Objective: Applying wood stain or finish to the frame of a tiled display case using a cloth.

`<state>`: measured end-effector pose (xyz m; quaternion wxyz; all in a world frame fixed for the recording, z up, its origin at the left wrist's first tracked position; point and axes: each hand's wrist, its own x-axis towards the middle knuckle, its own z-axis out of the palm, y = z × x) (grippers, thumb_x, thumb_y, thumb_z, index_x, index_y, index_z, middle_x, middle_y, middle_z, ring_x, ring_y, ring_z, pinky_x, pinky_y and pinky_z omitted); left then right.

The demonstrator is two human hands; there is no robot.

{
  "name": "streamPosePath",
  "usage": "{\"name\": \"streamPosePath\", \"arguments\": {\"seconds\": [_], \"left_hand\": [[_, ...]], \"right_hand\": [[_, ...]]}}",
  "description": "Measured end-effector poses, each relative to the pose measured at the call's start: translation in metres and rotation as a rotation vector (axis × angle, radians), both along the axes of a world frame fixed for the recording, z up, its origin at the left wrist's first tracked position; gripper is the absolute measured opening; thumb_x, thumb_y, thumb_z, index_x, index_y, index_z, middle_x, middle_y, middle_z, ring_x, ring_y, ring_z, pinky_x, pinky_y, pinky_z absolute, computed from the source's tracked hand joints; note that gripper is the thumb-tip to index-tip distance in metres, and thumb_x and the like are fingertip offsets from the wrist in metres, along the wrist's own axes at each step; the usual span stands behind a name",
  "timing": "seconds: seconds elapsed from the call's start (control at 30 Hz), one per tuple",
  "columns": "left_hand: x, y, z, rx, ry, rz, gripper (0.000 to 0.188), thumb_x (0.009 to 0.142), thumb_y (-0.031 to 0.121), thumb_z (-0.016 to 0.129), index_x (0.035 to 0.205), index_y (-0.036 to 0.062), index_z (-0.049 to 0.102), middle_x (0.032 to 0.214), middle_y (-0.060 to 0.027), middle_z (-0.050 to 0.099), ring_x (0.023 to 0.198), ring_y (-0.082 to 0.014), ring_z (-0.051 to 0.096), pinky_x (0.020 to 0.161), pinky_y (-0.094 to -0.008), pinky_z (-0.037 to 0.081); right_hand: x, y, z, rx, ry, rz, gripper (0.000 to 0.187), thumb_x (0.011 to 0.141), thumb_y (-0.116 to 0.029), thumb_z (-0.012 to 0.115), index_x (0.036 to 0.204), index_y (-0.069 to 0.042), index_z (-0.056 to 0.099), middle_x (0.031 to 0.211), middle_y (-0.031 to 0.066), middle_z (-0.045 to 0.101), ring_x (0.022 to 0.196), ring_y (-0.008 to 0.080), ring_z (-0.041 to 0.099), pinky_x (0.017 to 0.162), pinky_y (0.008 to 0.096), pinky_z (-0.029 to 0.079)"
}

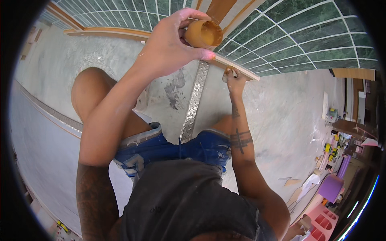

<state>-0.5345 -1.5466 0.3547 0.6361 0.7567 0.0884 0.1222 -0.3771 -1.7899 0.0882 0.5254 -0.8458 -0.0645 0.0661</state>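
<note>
My left hand (169, 44) is wrapped round a small amber-brown cup (195, 34), its fingers behind and thumb in front. The cup is tilted toward me, and some amber liquid (208, 37) shows inside. Farther right and lower, my right hand (235, 81) has its fingers pinched together against a pale wooden strip (251, 74). Whatever lies between those fingertips is too small and hidden to name. The strip runs along the bottom edge of a green panel with white grid lines (289, 36).
A diamond-plate metal strip (196, 94) crosses the grey floor between my knees. Brown wood (219, 10) stands between the green panels. To the right lie a purple container (331, 187), a pink tray with compartments (321, 221) and several yellow-and-black items (330, 149).
</note>
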Motion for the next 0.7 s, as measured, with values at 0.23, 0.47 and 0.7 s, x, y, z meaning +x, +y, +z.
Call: {"name": "streamPosePath", "arguments": {"seconds": [0.23, 0.47, 0.7], "left_hand": [[-0.004, 0.000, 0.004, 0.014, -0.032, 0.044, 0.069, 0.069, 0.000, 0.088, 0.130, 0.0044, 0.055, 0.122, -0.0086, 0.065, 0.113, -0.0172, 0.063, 0.101, -0.0323, 0.050], [-0.006, 0.010, -0.002, 0.008, -0.066, 0.079, 0.072, 0.069, 0.000, 0.088, 0.132, 0.0028, 0.054, 0.123, -0.0090, 0.064, 0.116, -0.0172, 0.061, 0.103, -0.0326, 0.050], [-0.007, 0.015, -0.007, 0.003, -0.063, 0.064, 0.074, 0.069, 0.001, 0.089, 0.133, 0.0025, 0.053, 0.125, -0.0091, 0.062, 0.118, -0.0174, 0.060, 0.105, -0.0330, 0.049]], "right_hand": [[0.015, 0.065, -0.036, -0.336, -0.512, 0.112, 0.020, 0.087, -0.015, 0.069, 0.103, -0.004, 0.074, 0.099, 0.0185, 0.069, 0.090, 0.0396, 0.068, 0.080, 0.0460, 0.055], [0.015, 0.107, -0.056, -0.589, -0.526, 0.251, 0.021, 0.088, -0.014, 0.065, 0.108, -0.009, 0.069, 0.105, 0.0123, 0.062, 0.087, 0.0342, 0.069, 0.076, 0.0456, 0.057], [0.034, 0.073, -0.079, -0.808, -0.705, 0.332, 0.023, 0.089, -0.012, 0.060, 0.112, -0.011, 0.066, 0.107, 0.0094, 0.062, 0.092, 0.0280, 0.070, 0.075, 0.0440, 0.057]]}}
